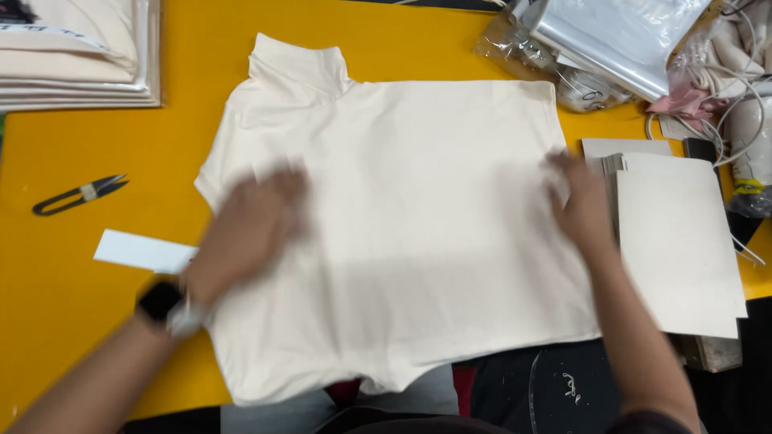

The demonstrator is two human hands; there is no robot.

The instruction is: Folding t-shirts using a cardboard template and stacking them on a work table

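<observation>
I see both hands flat, fingers spread, on the cream shirt (402, 225) laid on the yellow table (96, 321), left hand (249, 229) & right hand (581, 205) well apart; risk: uneven push → wrinkles, hem slips off near edge.

A cream short-sleeved shirt (410, 233) with a raised collar lies spread flat on the yellow table (72, 305), collar pointing away toward the far edge and hem hanging slightly over the near edge. The fabric looks smooth, with few wrinkles. One sleeve shows on the left side; the right side reaches a stack of grey cardboard sheets (683, 249).
</observation>
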